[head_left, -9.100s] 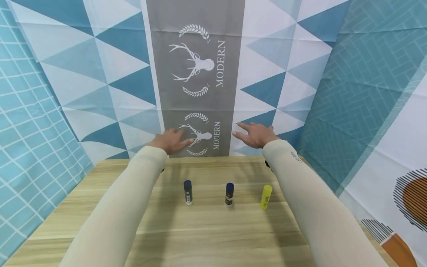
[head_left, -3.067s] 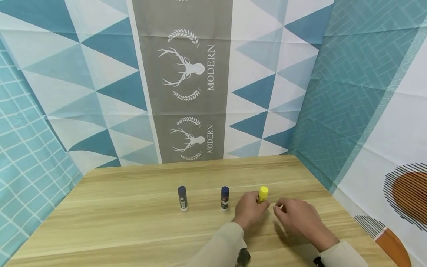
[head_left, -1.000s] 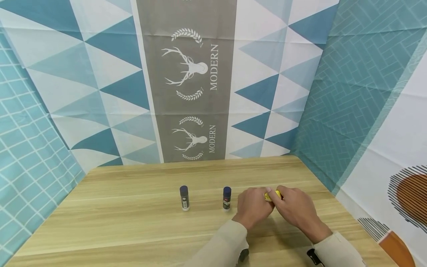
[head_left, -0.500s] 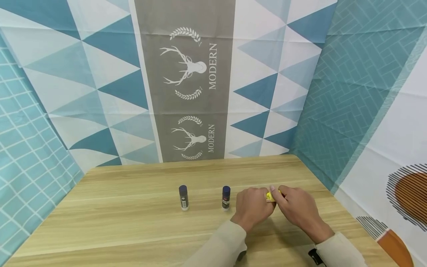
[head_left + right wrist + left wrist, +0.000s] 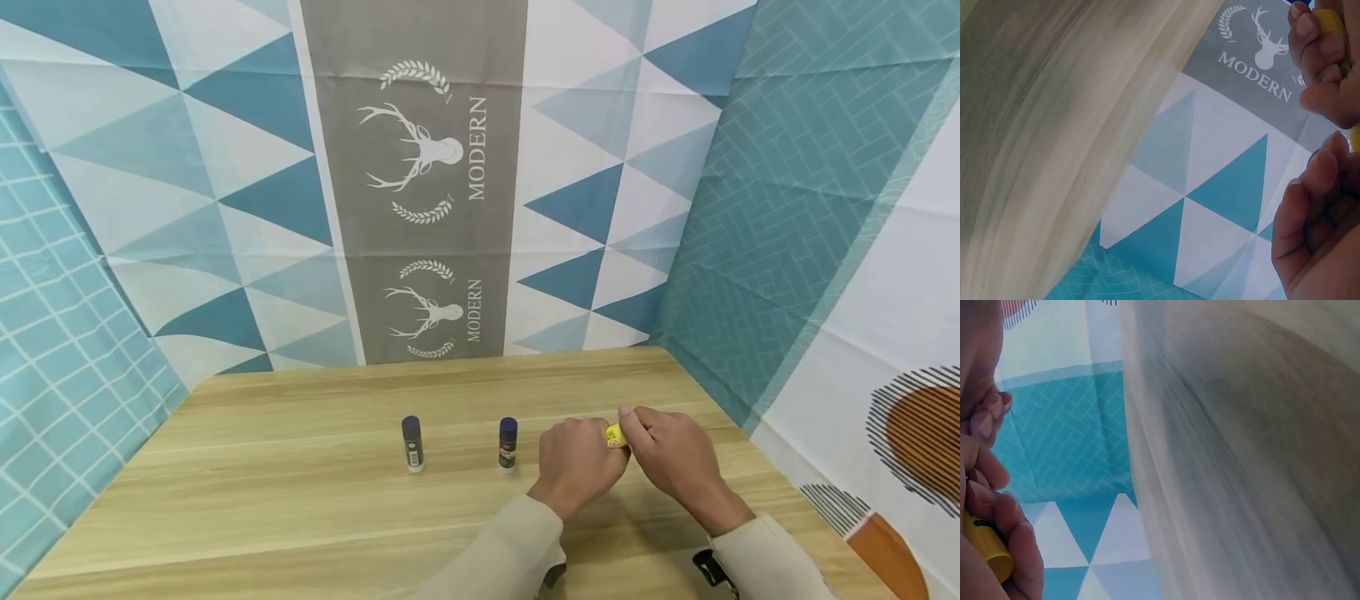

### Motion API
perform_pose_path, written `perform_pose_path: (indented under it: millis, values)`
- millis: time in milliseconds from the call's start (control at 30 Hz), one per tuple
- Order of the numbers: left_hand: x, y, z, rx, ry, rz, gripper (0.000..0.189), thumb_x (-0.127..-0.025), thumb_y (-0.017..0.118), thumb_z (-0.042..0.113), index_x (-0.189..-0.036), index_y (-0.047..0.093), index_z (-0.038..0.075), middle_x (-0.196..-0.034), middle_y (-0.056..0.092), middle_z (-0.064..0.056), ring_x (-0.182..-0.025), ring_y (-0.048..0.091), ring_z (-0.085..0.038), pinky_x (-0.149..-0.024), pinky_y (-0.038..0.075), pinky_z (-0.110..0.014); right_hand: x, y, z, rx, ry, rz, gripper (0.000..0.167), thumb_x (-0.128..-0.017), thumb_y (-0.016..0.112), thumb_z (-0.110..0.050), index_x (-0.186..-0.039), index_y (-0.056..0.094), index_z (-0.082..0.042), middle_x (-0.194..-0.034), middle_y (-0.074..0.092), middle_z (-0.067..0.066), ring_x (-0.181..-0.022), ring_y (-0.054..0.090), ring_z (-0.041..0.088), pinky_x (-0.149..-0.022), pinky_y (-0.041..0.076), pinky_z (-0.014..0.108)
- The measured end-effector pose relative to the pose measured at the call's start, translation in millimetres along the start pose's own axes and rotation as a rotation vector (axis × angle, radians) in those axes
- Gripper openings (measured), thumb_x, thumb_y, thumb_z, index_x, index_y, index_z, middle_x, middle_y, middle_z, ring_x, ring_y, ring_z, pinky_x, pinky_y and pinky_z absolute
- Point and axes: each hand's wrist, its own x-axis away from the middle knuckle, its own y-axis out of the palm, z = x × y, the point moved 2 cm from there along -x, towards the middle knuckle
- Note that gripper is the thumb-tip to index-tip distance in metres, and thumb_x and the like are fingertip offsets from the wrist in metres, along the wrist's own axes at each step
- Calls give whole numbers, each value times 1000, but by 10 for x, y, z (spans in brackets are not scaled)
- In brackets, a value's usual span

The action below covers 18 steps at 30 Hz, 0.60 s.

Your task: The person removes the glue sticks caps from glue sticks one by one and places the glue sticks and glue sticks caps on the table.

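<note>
Both of my hands meet over the right part of the table around a yellow glue stick (image 5: 616, 436). My left hand (image 5: 581, 462) has its fingers curled round the stick's body; one yellow end pokes out of that fist in the left wrist view. My right hand (image 5: 678, 458) grips the other end, thumb laid along it, and covers most of that end. Only a short yellow stretch shows between the fists. Two dark glue sticks with blue caps stand upright to the left: the nearer one (image 5: 507, 446) beside my left hand, the other (image 5: 412, 444) further left.
The wood-grain table (image 5: 262, 500) runs back to a hanging cloth (image 5: 420, 250) with triangles and deer heads. A teal and white cloth (image 5: 795, 208) hangs along the right side, a blue tiled one (image 5: 67, 333) along the left.
My outstretched hands came down; the left took the standing yellow glue stick, then the right gripped it too. In the last half second both hands shifted slightly right. The dark sticks stayed put.
</note>
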Motion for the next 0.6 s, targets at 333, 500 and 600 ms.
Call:
perform_pose_path:
  millis: [333, 500, 600]
  values:
    - [-44, -32, 27, 0, -74, -86, 43, -87, 69, 41, -56, 47, 22, -45, 37, 10, -39, 38, -8, -37, 29, -24, 16, 81, 96, -304, 658, -334, 49, -108, 38, -35, -62, 44, -19, -54, 38, -5, -47, 35, 13, -47, 33, 31]
    - [-52, -30, 45, 31, -123, -148, 42, -87, 68, 40, -56, 48, 22, -45, 39, 9, -39, 40, -10, -38, 32, -27, 25, 118, 132, -344, 729, -365, 54, -108, 36, -40, -60, 44, -18, -53, 39, -4, -46, 35, 14, -47, 33, 31]
    - [-67, -23, 79, 66, -127, -154, 40, -86, 69, 37, -55, 49, 21, -45, 39, 9, -40, 40, -10, -38, 32, -27, 36, 121, 175, -357, 768, -381, 56, -108, 34, -42, -60, 46, -17, -55, 41, -2, -49, 38, 16, -50, 34, 32]
